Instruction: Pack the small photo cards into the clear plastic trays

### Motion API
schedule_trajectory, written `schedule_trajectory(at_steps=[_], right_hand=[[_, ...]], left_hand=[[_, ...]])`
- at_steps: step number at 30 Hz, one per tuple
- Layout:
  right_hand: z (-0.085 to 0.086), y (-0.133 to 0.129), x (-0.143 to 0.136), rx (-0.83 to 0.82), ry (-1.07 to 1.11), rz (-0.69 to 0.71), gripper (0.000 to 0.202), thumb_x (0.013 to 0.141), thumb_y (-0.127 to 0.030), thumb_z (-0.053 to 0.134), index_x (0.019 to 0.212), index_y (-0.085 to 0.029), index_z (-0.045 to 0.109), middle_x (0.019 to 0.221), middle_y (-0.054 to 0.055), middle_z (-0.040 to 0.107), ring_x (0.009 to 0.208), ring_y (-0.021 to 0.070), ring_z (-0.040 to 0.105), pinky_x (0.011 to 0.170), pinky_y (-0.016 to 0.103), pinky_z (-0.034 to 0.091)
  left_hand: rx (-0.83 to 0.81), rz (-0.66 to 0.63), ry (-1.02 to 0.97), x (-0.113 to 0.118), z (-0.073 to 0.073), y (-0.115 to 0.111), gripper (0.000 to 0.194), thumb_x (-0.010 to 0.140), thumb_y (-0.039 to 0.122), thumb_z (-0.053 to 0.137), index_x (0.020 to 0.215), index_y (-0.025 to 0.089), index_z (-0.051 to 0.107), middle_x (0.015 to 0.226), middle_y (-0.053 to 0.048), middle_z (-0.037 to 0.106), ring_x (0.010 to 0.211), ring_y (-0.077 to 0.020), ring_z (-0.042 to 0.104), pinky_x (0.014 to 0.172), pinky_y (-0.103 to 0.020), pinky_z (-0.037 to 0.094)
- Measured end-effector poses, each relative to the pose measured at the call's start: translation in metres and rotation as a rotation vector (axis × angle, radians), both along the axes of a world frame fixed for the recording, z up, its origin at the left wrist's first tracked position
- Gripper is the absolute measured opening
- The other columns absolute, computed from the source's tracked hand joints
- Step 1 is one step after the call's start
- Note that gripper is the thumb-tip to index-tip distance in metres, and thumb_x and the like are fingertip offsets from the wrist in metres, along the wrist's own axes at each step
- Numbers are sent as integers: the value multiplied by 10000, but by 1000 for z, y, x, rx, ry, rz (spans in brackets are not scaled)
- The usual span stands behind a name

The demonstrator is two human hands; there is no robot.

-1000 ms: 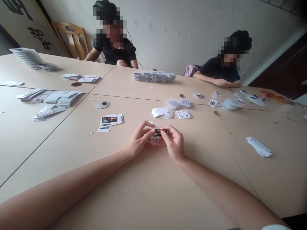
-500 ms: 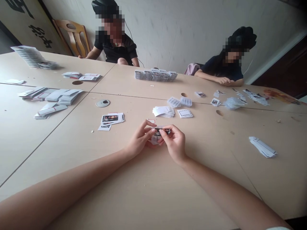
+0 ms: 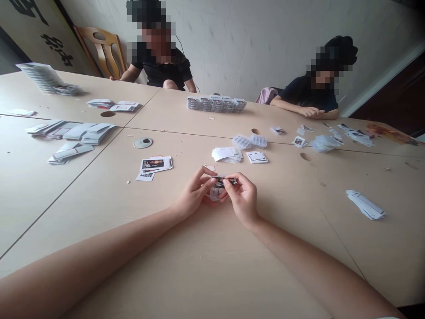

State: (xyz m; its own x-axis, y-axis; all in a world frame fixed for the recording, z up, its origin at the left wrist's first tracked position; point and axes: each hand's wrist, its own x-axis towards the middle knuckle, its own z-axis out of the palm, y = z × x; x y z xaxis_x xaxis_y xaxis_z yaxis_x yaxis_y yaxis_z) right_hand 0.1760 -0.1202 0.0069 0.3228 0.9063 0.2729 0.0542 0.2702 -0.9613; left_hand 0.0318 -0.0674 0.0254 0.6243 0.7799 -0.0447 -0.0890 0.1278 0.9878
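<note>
Near the table's middle, my left hand (image 3: pixel 195 191) and my right hand (image 3: pixel 245 197) are closed together on a small clear plastic box (image 3: pixel 215 194). A dark printed label (image 3: pixel 219 182) lies across its upper side, and both thumbs press on it. My fingers hide much of the box. Just beyond them is a red-outlined white slip (image 3: pixel 210 168). Farther off sit white paper slips (image 3: pixel 227 154), a pile of black-bordered cards (image 3: pixel 256 157) and two clear compartment boxes (image 3: pixel 249 141). Left of my hands lie printed cards (image 3: pixel 155 164).
Stacked packs (image 3: pixel 43 77) and folded papers (image 3: pixel 69 131) cover the left side. Boxes in rows (image 3: pixel 215 104) stand at the back. A strip bundle (image 3: pixel 365 204) lies right, near table holes (image 3: pixel 305 157). Two people sit opposite: one person (image 3: pixel 159 71) and another person (image 3: pixel 305 99).
My right thumb has slid slightly to the right along the label. Both hands keep their hold on the box, and the things on the table are unchanged.
</note>
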Motion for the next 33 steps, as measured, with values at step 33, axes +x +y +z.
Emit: schedule_trajectory(at_steps=[33], right_hand=[[1,0,-1,-38,-12,-25,174,828,-364,626,854,-193,609,578,-26,606,476,160,623,452,279,557]], left_hand=[[6,7,32,0,1,-1,289,881,467,533,978,214,431,905,-32,628,689,-137,626,565,-284,573]])
